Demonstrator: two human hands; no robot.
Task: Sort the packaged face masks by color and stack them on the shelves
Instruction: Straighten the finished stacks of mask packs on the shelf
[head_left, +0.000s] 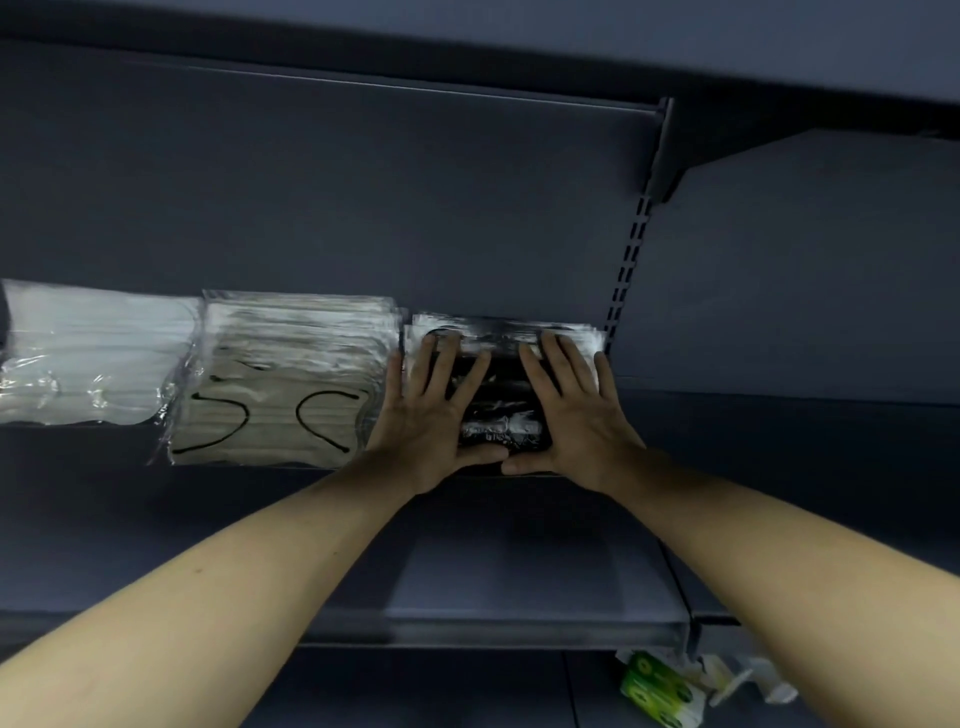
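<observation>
both hands lie flat, fingers straight and spread, on top of the stack of black masks (501, 410), the left hand (434, 410) on its left half and the right hand (569, 415) on its right half, thumbs almost meeting at the near edge. neither hand curls round anything; they press down on the clear wrapping. the stack sits on the shelf (727, 431) directly under the palms, its far edge close to the back panel and its right edge near the slotted upright (631, 254).

just left of the left hand sits a stack of beige masks (280, 395) with dark ear loops, its near edge sticking out further toward the person than the black one. further left again is a stack of white masks (88, 353). that makes 3 colour piles in a row, so the sorting looks well along.

the step in hand seems to be settling and squaring the black pile. to do it well, i would keep the pressure even across both palms so the slippery packets do not slide sideways, nudge the pile back until its edges line up, and keep the left hand's outer edge off the beige pile so it is not pushed askew. lifting both hands straight up should leave the pile undisturbed.

below the right forearm, a green packet (662, 691) lies on a lower level.
</observation>
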